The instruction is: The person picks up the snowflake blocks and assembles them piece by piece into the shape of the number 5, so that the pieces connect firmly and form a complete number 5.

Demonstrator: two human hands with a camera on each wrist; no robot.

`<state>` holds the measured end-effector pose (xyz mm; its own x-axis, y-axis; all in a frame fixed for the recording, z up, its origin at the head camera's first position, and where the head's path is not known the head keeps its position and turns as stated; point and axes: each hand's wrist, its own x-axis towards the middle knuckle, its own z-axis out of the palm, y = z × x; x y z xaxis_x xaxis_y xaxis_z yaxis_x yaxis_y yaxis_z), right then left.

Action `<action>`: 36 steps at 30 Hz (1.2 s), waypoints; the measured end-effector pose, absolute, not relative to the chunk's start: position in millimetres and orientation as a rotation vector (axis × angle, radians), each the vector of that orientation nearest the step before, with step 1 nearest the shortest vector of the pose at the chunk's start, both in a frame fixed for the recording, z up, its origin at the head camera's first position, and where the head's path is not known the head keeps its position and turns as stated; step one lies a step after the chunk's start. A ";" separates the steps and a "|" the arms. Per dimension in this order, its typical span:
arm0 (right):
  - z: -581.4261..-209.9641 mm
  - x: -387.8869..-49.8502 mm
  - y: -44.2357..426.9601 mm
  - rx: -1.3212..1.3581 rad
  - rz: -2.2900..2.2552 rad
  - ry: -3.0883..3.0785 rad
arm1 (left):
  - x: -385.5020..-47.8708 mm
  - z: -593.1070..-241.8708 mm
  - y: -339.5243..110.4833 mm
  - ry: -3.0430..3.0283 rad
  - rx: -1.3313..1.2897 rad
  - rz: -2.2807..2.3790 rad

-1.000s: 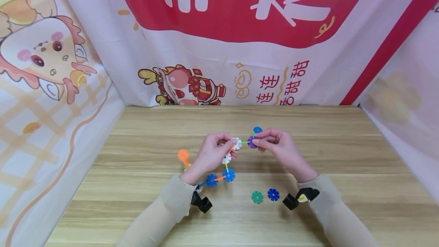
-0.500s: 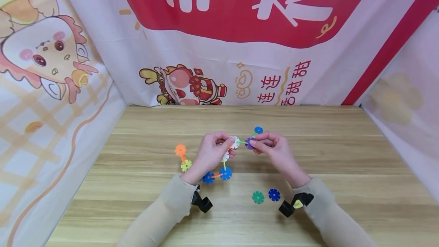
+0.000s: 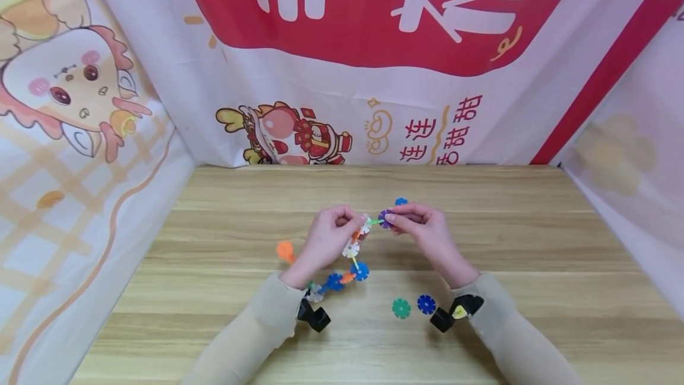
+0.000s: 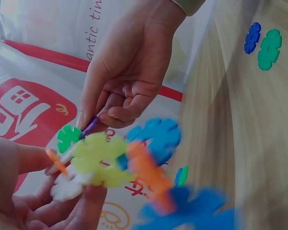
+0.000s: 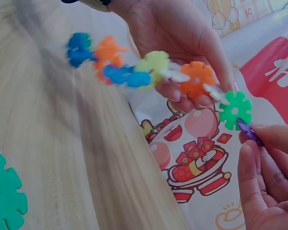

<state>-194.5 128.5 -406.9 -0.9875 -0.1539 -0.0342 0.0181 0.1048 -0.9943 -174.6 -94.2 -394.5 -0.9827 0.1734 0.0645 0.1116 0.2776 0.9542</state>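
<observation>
A chain of notched plastic snowflake discs hangs between the two hands. In the head view my left hand (image 3: 328, 239) pinches a white disc (image 3: 366, 226) between thumb and fingers. My right hand (image 3: 427, 233) pinches a purple disc (image 3: 384, 218). Between them, the right wrist view shows a green disc (image 5: 235, 110) slotted to the purple one. Below the left fingers the chain runs on through an orange disc (image 5: 197, 79), a yellow disc (image 4: 98, 159) and blue discs (image 3: 360, 271). Part of it is hidden behind the left wrist.
A loose green disc (image 3: 401, 308) and a dark blue disc (image 3: 426, 304) lie on the wooden table (image 3: 534, 224) in front of the right wrist. Another blue disc (image 3: 401, 201) shows just behind the right fingers. Printed cloth (image 3: 342, 58) stands at the back and sides.
My right hand has shifted slightly left with the purple disc, closer to the left hand. The hanging part of the chain has swung a little. Both pinches have stayed.
</observation>
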 end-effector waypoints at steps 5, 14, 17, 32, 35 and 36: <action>-402.2 -194.4 126.5 -0.262 -1.986 2.205 | -175.6 -391.2 -93.9 2.410 0.307 1.787; -402.2 -202.2 143.9 -0.358 -1.961 2.173 | -180.3 -385.6 -100.1 2.527 0.330 1.748; -407.4 -201.1 155.6 -0.421 -1.752 2.269 | -181.4 -383.1 -103.0 2.507 0.285 1.782; -439.1 -146.9 164.1 -0.793 -1.013 2.328 | -187.3 -378.9 -107.3 2.347 0.185 1.983; -439.6 -144.0 163.2 -0.797 -0.983 2.358 | -187.9 -379.9 -106.4 2.348 0.199 1.991; -439.8 -143.5 163.1 -0.798 -0.982 2.362 | -188.0 -380.3 -105.9 2.342 0.202 1.995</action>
